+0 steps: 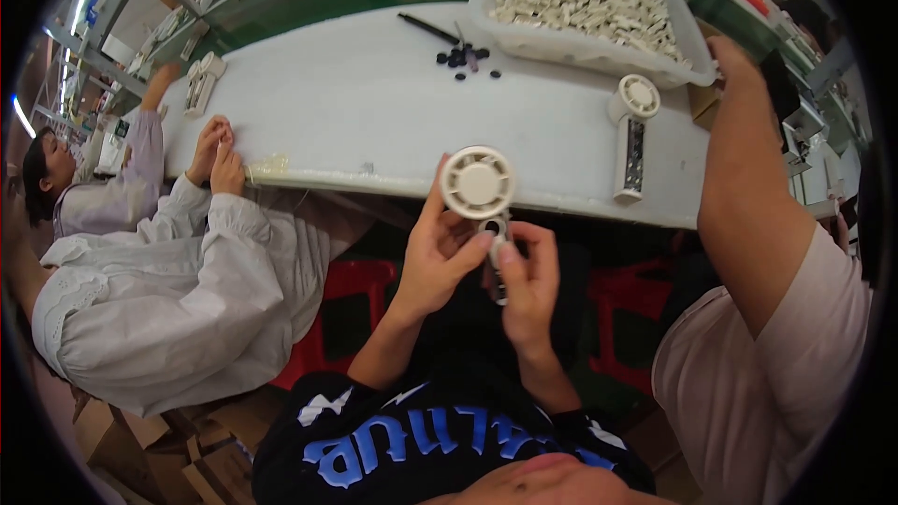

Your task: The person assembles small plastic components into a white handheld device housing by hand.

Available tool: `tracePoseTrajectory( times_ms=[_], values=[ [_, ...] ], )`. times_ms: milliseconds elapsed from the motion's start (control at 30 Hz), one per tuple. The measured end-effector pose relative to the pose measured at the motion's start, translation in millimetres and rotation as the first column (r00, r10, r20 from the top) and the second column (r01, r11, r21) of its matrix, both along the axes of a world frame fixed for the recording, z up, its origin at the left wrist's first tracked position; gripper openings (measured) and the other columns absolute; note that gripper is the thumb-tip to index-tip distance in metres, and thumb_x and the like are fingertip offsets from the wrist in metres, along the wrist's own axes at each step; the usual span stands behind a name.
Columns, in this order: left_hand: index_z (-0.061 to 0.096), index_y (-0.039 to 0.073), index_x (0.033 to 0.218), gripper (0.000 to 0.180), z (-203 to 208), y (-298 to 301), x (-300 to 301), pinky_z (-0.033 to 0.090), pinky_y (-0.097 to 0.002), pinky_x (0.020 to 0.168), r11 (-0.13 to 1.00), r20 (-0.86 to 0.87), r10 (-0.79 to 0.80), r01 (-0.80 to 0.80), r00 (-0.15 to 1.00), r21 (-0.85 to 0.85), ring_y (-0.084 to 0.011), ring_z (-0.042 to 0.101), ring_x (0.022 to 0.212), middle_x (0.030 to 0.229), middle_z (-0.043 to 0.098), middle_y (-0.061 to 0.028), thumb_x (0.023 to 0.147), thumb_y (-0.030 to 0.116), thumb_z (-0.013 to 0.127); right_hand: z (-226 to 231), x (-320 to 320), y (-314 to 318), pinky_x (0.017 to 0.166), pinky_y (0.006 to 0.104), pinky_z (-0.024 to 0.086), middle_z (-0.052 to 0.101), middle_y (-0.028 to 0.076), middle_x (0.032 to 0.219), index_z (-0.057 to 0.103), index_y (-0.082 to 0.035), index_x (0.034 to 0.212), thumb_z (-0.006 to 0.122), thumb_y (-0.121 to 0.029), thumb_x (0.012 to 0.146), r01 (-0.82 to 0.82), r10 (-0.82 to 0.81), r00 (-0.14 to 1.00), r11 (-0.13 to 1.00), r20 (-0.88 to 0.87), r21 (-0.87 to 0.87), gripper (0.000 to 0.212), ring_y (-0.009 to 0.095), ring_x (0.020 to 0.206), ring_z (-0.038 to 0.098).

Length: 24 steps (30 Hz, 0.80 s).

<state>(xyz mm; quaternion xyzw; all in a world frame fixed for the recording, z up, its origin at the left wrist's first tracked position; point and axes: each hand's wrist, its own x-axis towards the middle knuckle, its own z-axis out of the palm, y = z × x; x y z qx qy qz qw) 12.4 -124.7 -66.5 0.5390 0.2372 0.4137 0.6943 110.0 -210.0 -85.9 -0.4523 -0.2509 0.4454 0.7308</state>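
Note:
A white handheld fan (477, 181) is held between my hands, just off the table's front edge. Its round slotted head points up, and a dark opening shows at the neck below it. My left hand (432, 260) is closed round the head's left side and the neck, its thumb pressed on the neck. Closed on the lower handle is my right hand (531, 285), thumb at the opening; the fingers hide part of the handle. A second white fan (630, 145) lies on the table to the right, its handle open with dark insides showing.
On the white table (327, 84) are small black round parts (456, 58) and a black pen-like tool (428, 27). A translucent bin (580, 45) of small cream pieces stands at the back right. Co-workers sit close on both sides, among red stools (348, 290).

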Motion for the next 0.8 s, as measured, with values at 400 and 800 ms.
tracePoseTrajectory(
  times_ms=[400,800],
  values=[
    [0.048,-0.005,0.13,0.053,50,181,-88,0.05,-0.0361,0.088,0.835,-0.699,0.55,-0.314,0.457,0.452,-0.0255,0.064,0.102,0.116,0.064,-0.0204,0.087,0.019,0.069,15,139,30,0.082,0.0382,0.046,0.06,0.017,0.109,0.059,0.006,0.12,0.071,-0.019,0.085,0.755,-0.254,0.055,0.643,0.966,0.127,0.045,0.031,0.099,0.058],
    [0.045,-0.003,0.14,0.061,-27,122,76,0.04,-0.0363,0.107,0.885,-0.28,0.222,-0.073,0.934,0.459,-0.0319,0.053,0.129,0.137,0.055,-0.0234,0.096,0.035,0.063,33,95,71,0.073,0.0371,0.049,0.063,0.015,0.101,0.065,0.004,0.113,0.075,-0.019,0.08,0.147,-0.041,0.583,0.987,0.811,-0.057,0.041,0.025,0.084,0.061]
  ],
)
